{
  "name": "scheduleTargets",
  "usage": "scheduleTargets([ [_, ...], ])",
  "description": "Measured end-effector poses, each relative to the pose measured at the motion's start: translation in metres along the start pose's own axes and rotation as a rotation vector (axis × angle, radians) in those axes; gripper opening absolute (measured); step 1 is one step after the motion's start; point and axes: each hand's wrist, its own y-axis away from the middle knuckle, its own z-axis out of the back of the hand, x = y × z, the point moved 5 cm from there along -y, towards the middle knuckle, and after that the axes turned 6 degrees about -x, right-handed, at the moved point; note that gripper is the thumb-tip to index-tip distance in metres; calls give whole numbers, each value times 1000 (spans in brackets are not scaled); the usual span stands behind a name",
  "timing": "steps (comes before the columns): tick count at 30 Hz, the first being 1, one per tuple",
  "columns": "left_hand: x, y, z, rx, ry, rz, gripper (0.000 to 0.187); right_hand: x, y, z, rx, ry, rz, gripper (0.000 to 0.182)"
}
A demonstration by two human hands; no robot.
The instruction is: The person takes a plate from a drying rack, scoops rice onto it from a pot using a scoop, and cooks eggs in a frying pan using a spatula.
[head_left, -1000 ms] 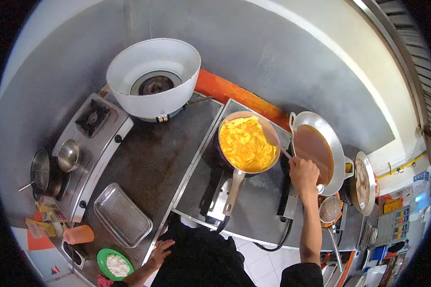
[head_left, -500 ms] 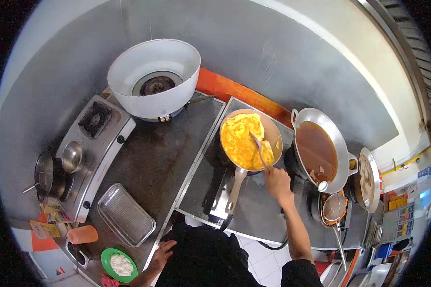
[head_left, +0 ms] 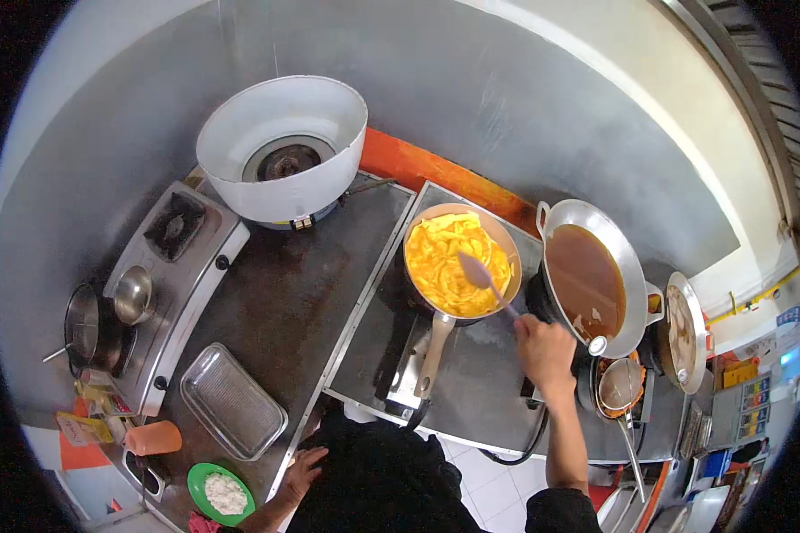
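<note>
Bright yellow egg (head_left: 444,266) covers the bottom of a frying pan (head_left: 501,233) on the stove, its beige handle (head_left: 435,355) pointing toward me. My right hand (head_left: 545,352) is closed around a purple spatula (head_left: 476,271), whose blade is over the egg at the pan's right half. Nobody holds the pan handle. Low on the left, my left hand (head_left: 303,469) rests by the counter's front edge, close to my body, with its fingers apart and nothing in them. Left of it lies a green plate (head_left: 195,482) of white food.
Right of the pan sits a wok (head_left: 636,306) of brown liquid, with a strainer (head_left: 620,385) in front and another wide pan (head_left: 700,311) beyond. A white ring-shaped burner shield (head_left: 280,195), a glass tray (head_left: 233,401) and a second stove (head_left: 189,266) stand left.
My right hand has moved right and slightly down with the spatula, its blade now lifted above the egg. The egg is spread more evenly across the pan. My left hand stays put.
</note>
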Motion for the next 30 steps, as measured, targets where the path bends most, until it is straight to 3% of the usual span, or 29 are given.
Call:
scheduleTargets([
  [1, -1, 1, 1, 25, -122, -8, 46, -6, -10, 0, -30, 36, 4, 18],
  [3, 11, 7, -6, -18, 290, 94, 46, -18, -30, -5, -78, 81, -8, 19],
  [5, 17, 13, -8, -32, 307, 63, 46, -29, -56, -22, -112, 100, -34, 19],
  [7, 8, 10, -5, -17, -68, -96, 46, -44, -85, -53, -65, 173, -20, 21],
  [9, 14, 18, -8, -54, 325, 114, 45, -44, -109, -72, -27, 186, -11, 24],
  [11, 16, 20, -10, -101, 383, 140, 46, -38, -133, -82, -3, 137, -7, 27],
  [13, 10, 20, -10, -150, 106, -8, 48, -31, -156, -93, 21, 59, 78, 27],
  [17, 32, 35, -17, -162, 53, 80, 56, -17, -198, -128, 131, 18, 423, 26],
  [20, 33, 36, -16, -195, 103, 85, 59, 17, -181, -109, 249, 164, 529, 22],
  [30, 9, 19, -1, -65, 108, 126, 44, 37, -95, -37, 101, 329, 665, 15],
])
